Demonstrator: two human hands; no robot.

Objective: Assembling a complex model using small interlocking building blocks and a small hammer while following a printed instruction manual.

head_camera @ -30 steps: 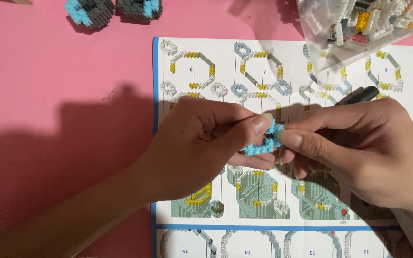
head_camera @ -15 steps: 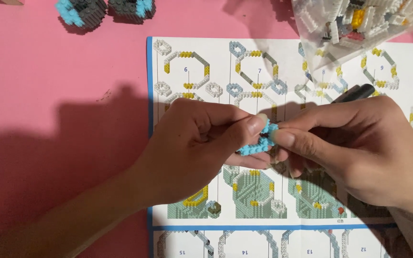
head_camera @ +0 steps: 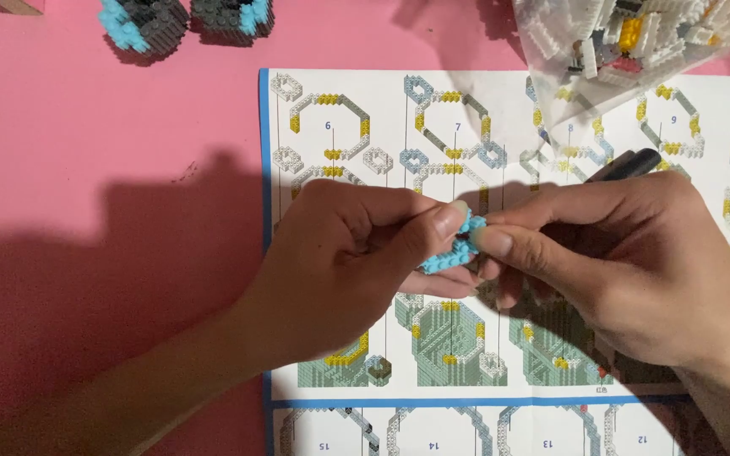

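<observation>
Near edge: the instruction sheet [head_camera: 433, 371] lies flat on the pink tabletop [head_camera: 111, 236], its lower row of build diagrams closest to the camera.
Left hand [head_camera: 348, 270]: it's over the sheet's left half, thumb and forefinger pinched tight on the small light-blue brick piece [head_camera: 454, 249].
Right hand [head_camera: 627, 270]: it comes in from the other side, forefinger and thumb pressed on that same piece, so both sets of fingers are closed on it.
The piece: held in the air just above the middle of the sheet, right between the 2 thumbs, mostly hidden by fingertips.
Doing it well: my read is a press-fit is in hand, so squeeze straight along the studs, keep both grips close to the joint, and don't twist, or the tiny bricks could pop apart.
Black tool [head_camera: 627, 165]: a dark pen-like thing pokes out just behind the right hand; whether the hand holds it, I cannot tell.
Further back: a clear bag of loose bricks [head_camera: 635, 42] rests on the sheet's top right corner, white pieces mostly, with a little yellow.
Far edge: 2 small dark builds [head_camera: 183, 21] with blue trim sit side by side at top left, well apart from the hands.
</observation>
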